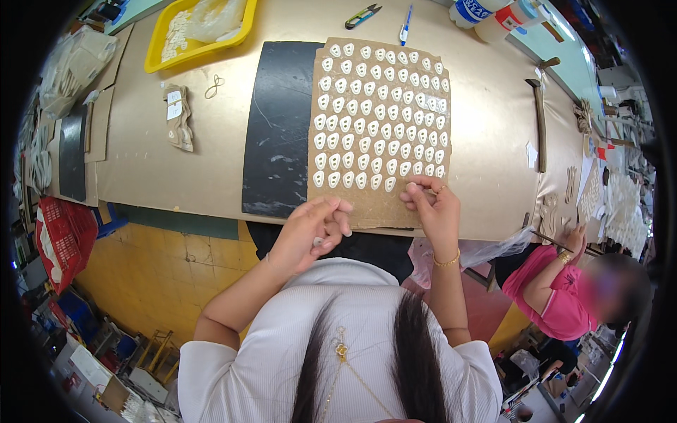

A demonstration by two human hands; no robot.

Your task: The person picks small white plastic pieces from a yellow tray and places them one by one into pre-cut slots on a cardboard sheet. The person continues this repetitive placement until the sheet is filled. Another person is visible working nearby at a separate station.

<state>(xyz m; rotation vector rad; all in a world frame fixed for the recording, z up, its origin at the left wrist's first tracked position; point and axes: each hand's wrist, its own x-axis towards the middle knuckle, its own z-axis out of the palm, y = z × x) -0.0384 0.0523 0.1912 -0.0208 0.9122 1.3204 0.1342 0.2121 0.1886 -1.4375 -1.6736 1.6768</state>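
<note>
A brown cardboard sheet [374,208] lies in front of me, covered in rows of small white teardrop-shaped pieces [364,144], each with a dark opening in it. Over the sheet's near left corner is my left hand [314,229], its fingers curled in. A small white piece [318,242] shows among those fingers. My right hand [434,208] is at the near right part of the sheet, by the end of the nearest row. Its thumb and forefinger are pinched together, and what they hold, if anything, is hidden.
Left of the sheet lies a black board [278,127]. A yellow tray [154,53] with white pieces and a plastic bag stands at the far left. Snips [363,16], a pen [406,27] and a hammer [541,127] lie around. A person in pink [557,289] works at the right.
</note>
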